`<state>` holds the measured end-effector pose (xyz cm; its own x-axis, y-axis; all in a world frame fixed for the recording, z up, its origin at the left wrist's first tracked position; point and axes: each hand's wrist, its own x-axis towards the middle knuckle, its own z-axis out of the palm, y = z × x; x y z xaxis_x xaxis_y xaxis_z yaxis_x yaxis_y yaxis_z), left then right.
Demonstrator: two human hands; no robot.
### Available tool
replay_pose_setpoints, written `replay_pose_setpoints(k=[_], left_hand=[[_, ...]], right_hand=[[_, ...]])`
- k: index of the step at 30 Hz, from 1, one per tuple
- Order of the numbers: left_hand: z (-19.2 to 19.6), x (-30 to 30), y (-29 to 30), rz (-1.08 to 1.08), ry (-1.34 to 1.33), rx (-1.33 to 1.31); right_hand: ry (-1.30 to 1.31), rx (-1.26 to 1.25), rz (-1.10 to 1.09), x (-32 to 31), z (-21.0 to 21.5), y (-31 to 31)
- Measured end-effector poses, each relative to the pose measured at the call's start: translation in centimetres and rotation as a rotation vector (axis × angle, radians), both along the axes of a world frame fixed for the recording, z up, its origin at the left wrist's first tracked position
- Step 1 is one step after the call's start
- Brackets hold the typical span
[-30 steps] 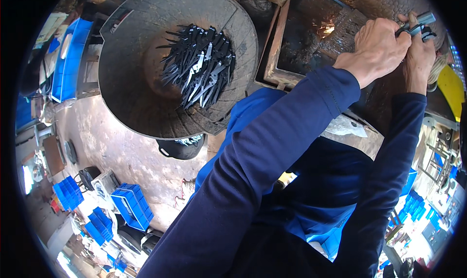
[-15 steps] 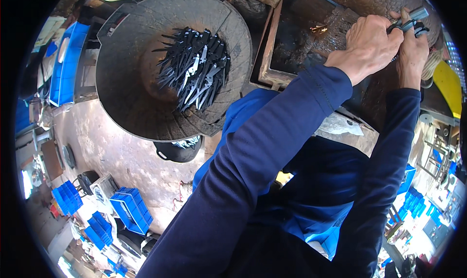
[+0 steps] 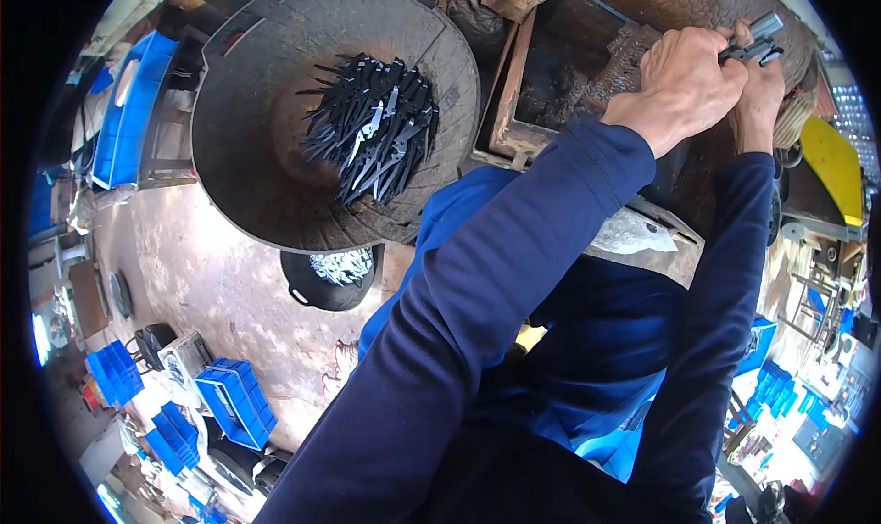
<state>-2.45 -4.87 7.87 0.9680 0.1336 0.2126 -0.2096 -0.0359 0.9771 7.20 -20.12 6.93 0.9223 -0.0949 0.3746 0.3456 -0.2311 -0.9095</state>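
Observation:
Both hands are close together at the upper right, over a wet, muddy trough. My left hand (image 3: 684, 79) is closed, its fingers curled round a dark metal piece (image 3: 745, 50). Just beyond it, my right hand (image 3: 758, 102) grips the same piece from the right side. A shiny grey, tube-like end (image 3: 762, 27) sticks out past the fingers. The grip hides most of the piece, so its exact kind does not show. To the left, a wide dark basin (image 3: 239, 139) holds a heap of black, blade-like metal pieces (image 3: 376, 125), some with bright faces.
A wooden-edged trough (image 3: 514, 83) with brown wet grit lies below the hands. Under the basin's near edge stands a black bucket (image 3: 321, 295) of small silvery pieces. Blue crates (image 3: 237, 400) stand on the floor at left. A yellow panel (image 3: 830, 171) is at far right.
Sparks seen over the trough are gone. Both hands have shifted slightly left, still on the metal piece. The whole view has shifted a little, showing more of the black bucket.

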Motion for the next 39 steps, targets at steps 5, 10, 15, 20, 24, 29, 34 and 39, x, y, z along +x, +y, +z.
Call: replay_pose_setpoints(k=[5,10,15,20,24,29,34,39], left_hand=[[1.4,-1.1,0.6,-0.031,-0.016,0.06],[1.4,-0.5,1.8,-0.008,-0.029,0.218],[0.0,0.8,4.4,0.014,-0.178,0.364],[-0.2,0.6,5.1,-0.049,-0.091,0.362],[0.1,0.0,4.6,-0.203,0.095,0.55],[-3.8,0.9,4.7,-0.221,0.018,0.8],[-5.8,1.4,4.6,-0.376,0.214,0.925],[-8.3,2.6,4.8,-0.323,0.047,0.846]], right_hand=[[-0.091,-0.049,-0.074,0.5,-0.1,-0.5],[0.089,0.001,-0.087,-3.2,1.6,-0.2],[0.191,0.076,0.039,-12.5,3.2,1.1],[0.307,-0.096,0.229,-19.9,2.6,-1.3],[0.219,-0.318,0.399,-22.8,0.4,-2.9],[0.072,-0.678,0.548,-25.2,-1.0,-2.9],[-0.067,-0.637,0.559,-24.5,-2.1,-3.2],[0.643,-0.208,0.535,-23.3,0.3,-3.5]])
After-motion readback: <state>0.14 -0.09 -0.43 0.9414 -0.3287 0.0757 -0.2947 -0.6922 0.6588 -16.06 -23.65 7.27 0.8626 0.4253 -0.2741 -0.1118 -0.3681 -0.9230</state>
